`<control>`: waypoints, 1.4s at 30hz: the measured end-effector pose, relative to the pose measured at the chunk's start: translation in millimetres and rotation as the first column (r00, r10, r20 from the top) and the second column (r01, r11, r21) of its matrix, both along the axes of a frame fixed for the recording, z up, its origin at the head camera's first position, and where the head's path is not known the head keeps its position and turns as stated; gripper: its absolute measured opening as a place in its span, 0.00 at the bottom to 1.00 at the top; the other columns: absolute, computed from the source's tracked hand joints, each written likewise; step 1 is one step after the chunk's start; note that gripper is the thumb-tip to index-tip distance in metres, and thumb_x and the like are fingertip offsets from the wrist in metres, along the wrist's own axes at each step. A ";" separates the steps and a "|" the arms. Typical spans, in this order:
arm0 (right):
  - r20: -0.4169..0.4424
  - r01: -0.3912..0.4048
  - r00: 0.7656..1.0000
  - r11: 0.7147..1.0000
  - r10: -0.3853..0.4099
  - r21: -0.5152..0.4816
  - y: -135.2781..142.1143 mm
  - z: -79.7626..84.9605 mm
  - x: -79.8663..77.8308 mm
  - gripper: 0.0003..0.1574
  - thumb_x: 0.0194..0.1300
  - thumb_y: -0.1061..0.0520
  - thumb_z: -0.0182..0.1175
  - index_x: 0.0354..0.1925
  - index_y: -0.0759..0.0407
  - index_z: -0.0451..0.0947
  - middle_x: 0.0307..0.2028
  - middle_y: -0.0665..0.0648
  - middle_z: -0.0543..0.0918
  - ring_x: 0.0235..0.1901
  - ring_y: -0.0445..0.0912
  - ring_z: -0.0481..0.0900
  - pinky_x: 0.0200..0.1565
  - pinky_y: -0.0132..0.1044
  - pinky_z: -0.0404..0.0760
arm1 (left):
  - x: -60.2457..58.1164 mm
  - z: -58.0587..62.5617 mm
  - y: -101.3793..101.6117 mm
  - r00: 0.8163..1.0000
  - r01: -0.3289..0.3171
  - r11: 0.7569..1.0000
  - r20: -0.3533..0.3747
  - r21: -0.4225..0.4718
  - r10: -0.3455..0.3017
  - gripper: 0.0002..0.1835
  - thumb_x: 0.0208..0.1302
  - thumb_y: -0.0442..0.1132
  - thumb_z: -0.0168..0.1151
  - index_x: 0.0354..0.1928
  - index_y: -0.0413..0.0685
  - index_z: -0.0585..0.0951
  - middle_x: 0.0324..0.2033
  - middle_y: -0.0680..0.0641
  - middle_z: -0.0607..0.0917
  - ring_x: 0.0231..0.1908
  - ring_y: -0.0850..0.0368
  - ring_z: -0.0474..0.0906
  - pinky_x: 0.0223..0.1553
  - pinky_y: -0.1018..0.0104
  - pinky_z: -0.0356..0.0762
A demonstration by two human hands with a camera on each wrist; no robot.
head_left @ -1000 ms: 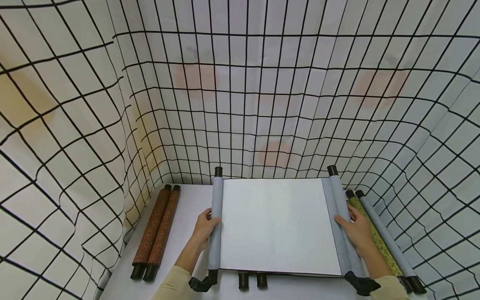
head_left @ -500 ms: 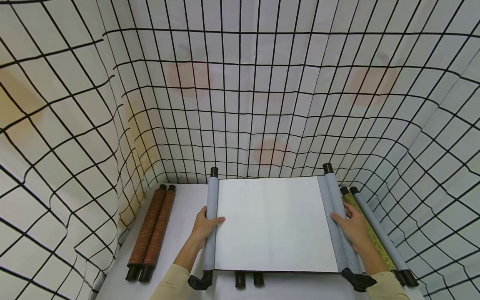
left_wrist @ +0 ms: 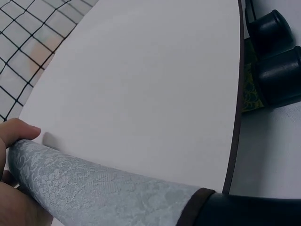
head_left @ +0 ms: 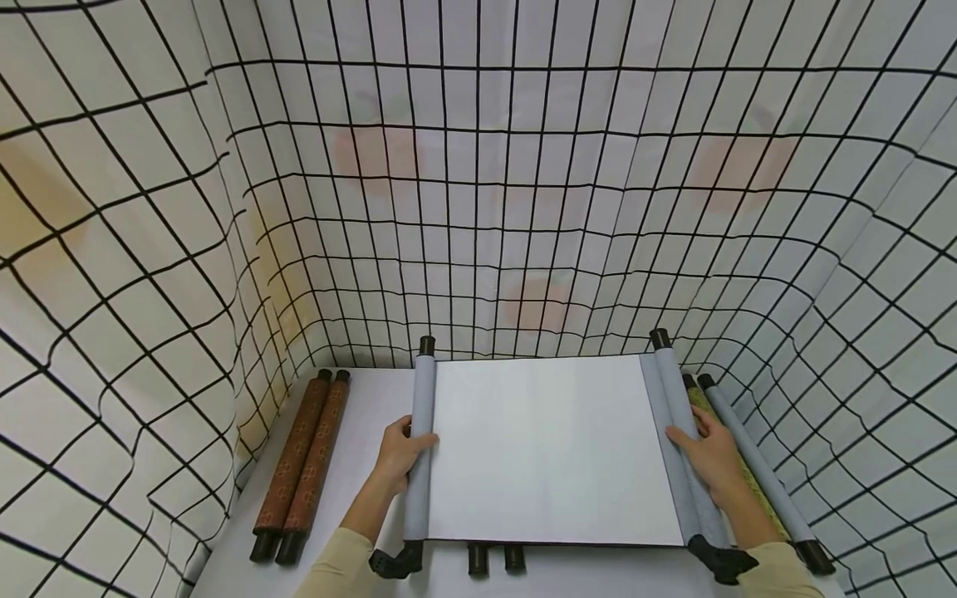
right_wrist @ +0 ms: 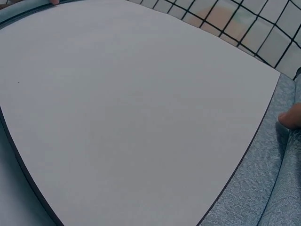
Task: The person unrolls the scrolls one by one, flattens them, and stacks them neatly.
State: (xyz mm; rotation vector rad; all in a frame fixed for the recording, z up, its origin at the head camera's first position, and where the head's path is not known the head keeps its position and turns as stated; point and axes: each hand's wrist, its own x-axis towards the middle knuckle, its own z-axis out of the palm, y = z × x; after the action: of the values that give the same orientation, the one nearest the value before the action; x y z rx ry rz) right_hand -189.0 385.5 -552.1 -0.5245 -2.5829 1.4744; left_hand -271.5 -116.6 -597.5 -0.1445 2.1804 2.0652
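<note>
A scroll with a blank white sheet [head_left: 553, 448] is spread between two rolled ends in grey-blue brocade. My left hand [head_left: 399, 453] grips the left roll [head_left: 420, 490], its thumb over the inner side; the left wrist view shows the brocade roll [left_wrist: 99, 186] ending in a black knob [left_wrist: 254, 212]. On the other side, my right hand [head_left: 710, 457] holds the right roll [head_left: 676, 399], where a strip of flat brocade [right_wrist: 244, 188] borders the sheet. The right thumb [right_wrist: 290, 117] lies over that roll; most of the right hand's fingers are hidden behind it.
Two red-brown patterned scrolls [head_left: 306, 465] lie rolled at the left. A yellow-green scroll [head_left: 763, 494] and a grey-blue one [head_left: 763, 457] lie at the right. Black knobs [head_left: 496, 560] poke out from under the sheet. Black wire mesh [head_left: 523, 183] surrounds the white table [head_left: 381, 399].
The right roll and my right hand have shifted slightly right since half a second ago, and the sheet spans a little wider. Both hands keep their grip. Earlier the head view also shifted slightly.
</note>
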 end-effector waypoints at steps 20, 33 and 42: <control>-0.002 -0.004 1.000 1.000 0.004 0.008 -1.1 3.6 3.8 0.55 0.73 0.42 0.64 0.80 0.68 0.50 0.70 0.77 0.65 0.58 0.64 0.73 0.42 0.39 0.76 | 0.0 0.1 -1.4 1.000 -0.003 0.994 0.004 -0.114 0.004 0.29 0.66 0.38 0.61 0.66 0.32 0.72 0.58 0.34 0.78 0.54 0.39 0.74 0.51 0.44 0.72; 0.027 -0.015 1.000 1.000 0.014 0.001 -0.3 4.9 2.1 0.56 0.74 0.41 0.64 0.81 0.66 0.47 0.73 0.77 0.61 0.62 0.65 0.70 0.45 0.40 0.74 | 1.0 1.6 -3.3 1.000 0.012 0.986 -0.023 -0.166 -0.016 0.46 0.57 0.47 0.80 0.69 0.31 0.67 0.60 0.32 0.76 0.58 0.34 0.74 0.56 0.37 0.73; 0.011 -0.001 1.000 1.000 0.001 0.012 3.1 2.0 2.8 0.56 0.73 0.40 0.64 0.80 0.66 0.49 0.72 0.78 0.62 0.60 0.65 0.71 0.44 0.41 0.75 | 0.7 4.4 -11.4 0.999 -0.048 0.994 -0.020 -0.100 0.046 0.33 0.60 0.34 0.75 0.64 0.33 0.72 0.49 0.36 0.80 0.47 0.42 0.78 0.46 0.49 0.77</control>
State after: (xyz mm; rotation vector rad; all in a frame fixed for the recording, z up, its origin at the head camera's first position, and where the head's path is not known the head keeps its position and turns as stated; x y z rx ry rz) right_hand -186.2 388.6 -550.0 -0.5321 -2.5987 1.4599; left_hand -270.8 -128.0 -593.1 -0.1905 2.3137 1.9880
